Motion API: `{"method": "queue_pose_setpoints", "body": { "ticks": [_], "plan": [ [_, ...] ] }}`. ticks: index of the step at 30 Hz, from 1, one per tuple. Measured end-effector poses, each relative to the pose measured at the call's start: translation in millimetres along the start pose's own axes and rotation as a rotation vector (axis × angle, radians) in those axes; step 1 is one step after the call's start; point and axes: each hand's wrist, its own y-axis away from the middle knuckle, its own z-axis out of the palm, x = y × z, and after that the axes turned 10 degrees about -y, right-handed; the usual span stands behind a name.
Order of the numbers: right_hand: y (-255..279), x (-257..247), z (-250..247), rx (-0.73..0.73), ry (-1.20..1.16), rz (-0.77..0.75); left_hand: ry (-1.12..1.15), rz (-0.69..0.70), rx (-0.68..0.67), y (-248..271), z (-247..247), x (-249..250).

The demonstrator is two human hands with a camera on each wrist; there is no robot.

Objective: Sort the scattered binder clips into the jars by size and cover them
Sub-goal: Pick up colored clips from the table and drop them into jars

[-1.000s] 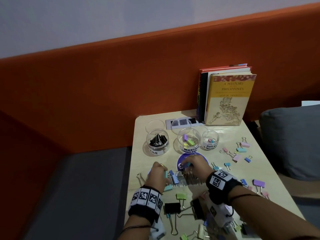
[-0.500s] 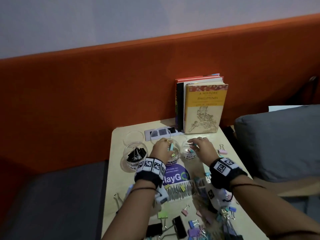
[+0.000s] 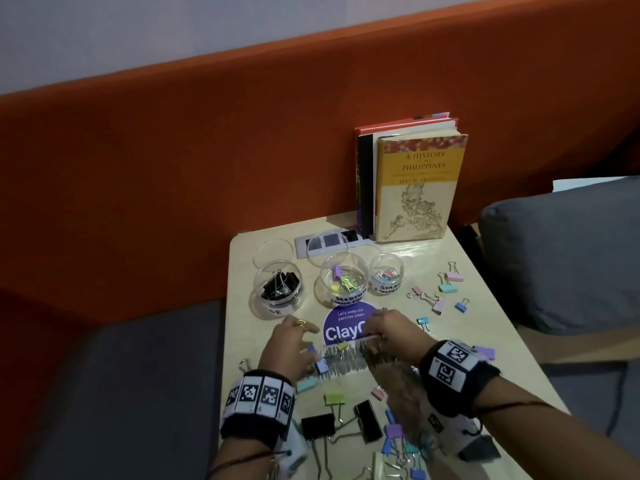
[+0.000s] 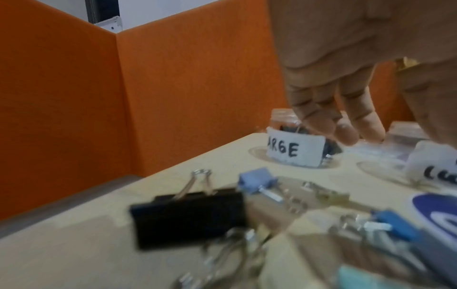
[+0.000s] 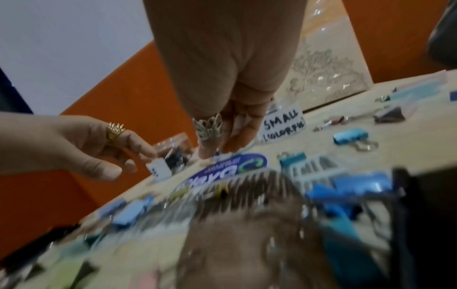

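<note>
Both hands low over table (image 3: 491,306) centre, just in front of the purple sticker (image 3: 346,318). L hand (image 3: 289,344) has fingers loosely spread, holding nothing, near a blue clip (image 3: 320,366). R hand (image 3: 391,332) fingers hang relaxed, tips at sticker edge; can't tell if they pinch anything. Three open jars toward back edge: large jar (image 3: 277,284) w/ black clips, medium jar (image 3: 343,280) and small jar (image 3: 387,273) w/ coloured ones. Loose clips scattered along right side and near edge, incl. black clips (image 3: 318,426). Books (image 3: 415,181) stand at back edge.
</note>
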Motion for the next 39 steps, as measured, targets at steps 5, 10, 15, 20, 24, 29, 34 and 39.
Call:
{"method": "queue_pose_setpoints", "body": {
  "ticks": [5, 10, 15, 20, 24, 29, 34, 39],
  "plan": [
    [2, -2, 22, -0.037, 0.107, 0.085, -0.122, -0.06, -0.005, 18, 25, 0],
    [0, -8, 22, -0.034, 0.123, 0.093, -0.247, -0.047, 0.007, 18, 36, 5],
    [-17, -26, 28, -0.037, 0.062, -0.002, -0.205, -0.057, 0.112, 20, 33, -2],
    [-32, -38, 35, -0.14, 0.135, 0.0, -0.108, -0.146, 0.261, 21, 13, -6],
    [-36, -34, 35, -0.157, 0.169, -0.048, -0.083, -0.159, 0.341, 15, -2, -3],
    [-33, -29, 38, -0.114, 0.14, -0.008, -0.128, -0.062, 0.337, 5, -5, 10],
    [-31, -29, 38, -0.111, 0.097, 0.016, -0.139, -0.002, 0.364, -22, -9, 36],
    [-33, -28, 32, -0.049, -0.062, -0.016, -0.148, 0.039, 0.401, -59, -19, 67]
  ]
}}
